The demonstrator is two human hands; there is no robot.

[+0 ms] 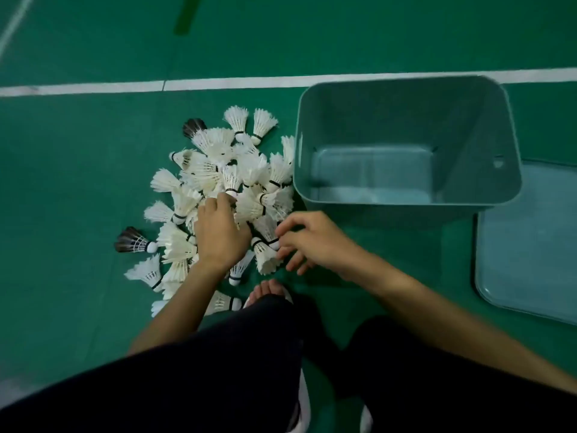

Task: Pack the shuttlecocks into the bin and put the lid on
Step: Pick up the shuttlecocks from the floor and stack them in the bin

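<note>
Fingers [218, 200] of left hand [220, 235] and right hand [312, 242] curl among shuttlecocks [218, 157], their grip hidden.

Many shuttlecocks [218, 170], one bin [468, 135], one lid [530, 245]

Green court floor [93, 157], white line [218, 83] across it, slanted white line [14, 23] far left, dark green strip [187, 14]
</note>
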